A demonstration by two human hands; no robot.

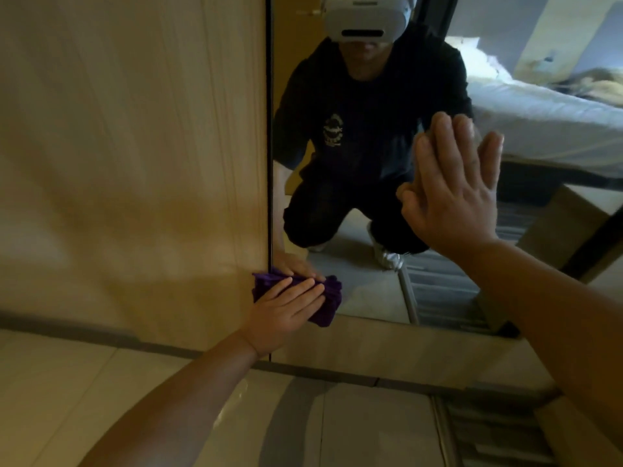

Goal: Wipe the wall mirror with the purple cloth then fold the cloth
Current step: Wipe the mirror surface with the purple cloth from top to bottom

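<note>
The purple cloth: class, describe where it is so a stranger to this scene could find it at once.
Start at the tall wall mirror beside the pale wooden panel. Follow the mirror's left edge down to its bottom corner, where the left hand presses the purple cloth flat against the glass. It is the only purple thing there, bunched and dark.

Soft cloth on glossy glass.
Under my left hand (281, 316) the bunched purple fabric cloth (328, 298) looks matt and ribbed; the tall wall mirror (364, 291) is smooth, beside a satin pale wood-grain panel (135, 146).
</note>
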